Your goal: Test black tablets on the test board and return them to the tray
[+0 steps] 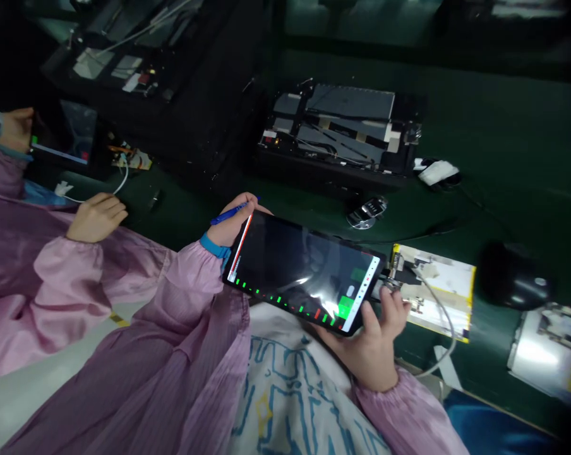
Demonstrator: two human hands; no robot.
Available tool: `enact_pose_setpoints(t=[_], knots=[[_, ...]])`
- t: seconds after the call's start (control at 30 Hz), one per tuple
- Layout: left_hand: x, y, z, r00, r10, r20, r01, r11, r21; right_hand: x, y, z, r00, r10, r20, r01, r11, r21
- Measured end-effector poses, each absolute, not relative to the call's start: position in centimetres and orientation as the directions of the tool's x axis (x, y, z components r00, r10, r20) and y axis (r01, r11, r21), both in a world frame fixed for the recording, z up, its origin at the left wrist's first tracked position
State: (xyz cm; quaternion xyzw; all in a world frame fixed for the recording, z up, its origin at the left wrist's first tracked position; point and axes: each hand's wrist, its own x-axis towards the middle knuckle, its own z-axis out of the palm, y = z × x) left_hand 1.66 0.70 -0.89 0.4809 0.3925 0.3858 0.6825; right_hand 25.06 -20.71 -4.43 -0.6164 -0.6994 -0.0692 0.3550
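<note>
A tablet (295,272) was held screen-up over a patterned cloth (290,385), its long axis running left to right and dipping rightward. The right hand (373,351) cradled its lower edge; the left hand (231,227) pinched a blue pen (231,213) near the top corner. A slackened grip could drop the tablet, and the pen could scratch its screen.

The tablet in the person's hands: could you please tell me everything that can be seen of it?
The tablet is a slim, black-framed slab with a glossy screen, lit and mostly dark, showing green and red bars along one long edge, a bright green block near one end, and a red-and-white strip at the other. Glare crosses the glass. It is tilted, the left hand at one end, the right hand gripping the other.
</note>
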Motion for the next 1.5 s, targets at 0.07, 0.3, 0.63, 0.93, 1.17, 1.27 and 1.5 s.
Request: enact_pose_setpoints(t=[0.07, 0.3, 0.63, 0.93, 1.17, 1.27, 1.5], knots=[[1.61, 0.95, -0.71, 0.416, 0.886, -0.205, -0.207, 0.312, 0.927, 25.01, -20.61, -4.68, 0.035, 0.796, 0.604, 0.919, 0.211, -0.332], [1.27, 1.46, 0.07, 0.513, 0.823, -0.242, -0.299, 0.436, 0.849, 24.73, -20.16, -4.63, 0.107, 0.791, 0.602, 0.925, 0.143, -0.352], [1.51, 1.25, -0.08, 0.483, 0.841, -0.242, -0.307, 0.422, 0.853, 24.49, -20.03, -4.20, 0.176, 0.825, 0.537, 0.909, 0.073, -0.410], [1.69, 1.01, -0.26, 0.401, 0.881, -0.252, -0.239, 0.366, 0.899, 24.31, -20.17, -4.33, 0.220, 0.824, 0.522, 0.889, 0.052, -0.456], [1.89, 1.04, -0.18, 0.386, 0.891, -0.239, -0.257, 0.353, 0.900, 24.41, -20.17, -4.65, 0.217, 0.827, 0.519, 0.892, 0.047, -0.449], [1.90, 1.08, -0.09, 0.381, 0.892, -0.244, -0.261, 0.357, 0.897, 24.28, -20.06, -4.41, 0.220, 0.823, 0.524, 0.895, 0.044, -0.444], [1.81, 1.06, -0.08, 0.381, 0.893, -0.240, -0.246, 0.348, 0.904, 24.14, -19.88, -3.93, 0.225, 0.825, 0.518, 0.897, 0.031, -0.440]])
